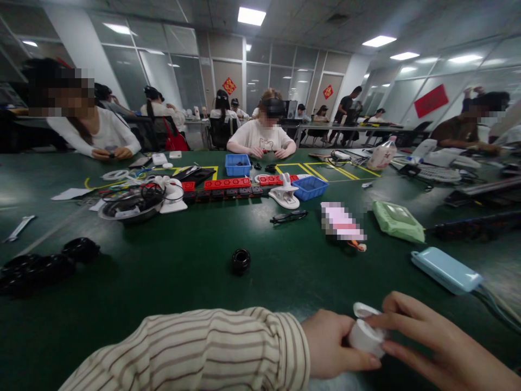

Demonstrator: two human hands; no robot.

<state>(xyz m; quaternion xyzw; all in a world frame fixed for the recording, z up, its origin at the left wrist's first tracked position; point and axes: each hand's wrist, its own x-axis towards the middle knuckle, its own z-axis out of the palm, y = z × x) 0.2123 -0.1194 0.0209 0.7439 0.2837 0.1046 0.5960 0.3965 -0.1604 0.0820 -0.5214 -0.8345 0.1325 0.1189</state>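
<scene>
Low on the right, my left hand [329,342] grips a small white flip-lid case [366,338] that looks like an earbud case. Its lid stands raised at the back. From the right, my right hand [427,336] closes on the same case, one finger at the opening under the lid and another against its lower side. What lies inside the case is hidden by the fingers. A black ring-shaped part [241,261] rests on the green table [183,271], farther off and left of my hands.
Right of my hands lie a light blue power bank [448,269] with cables and a green wipes pack [399,221]. Glasses [288,217], a white clip [285,193], blue bins [310,188] and red power strips [227,183] stand mid-table. Several black rings [81,248] sit left. A person [262,127] sits opposite.
</scene>
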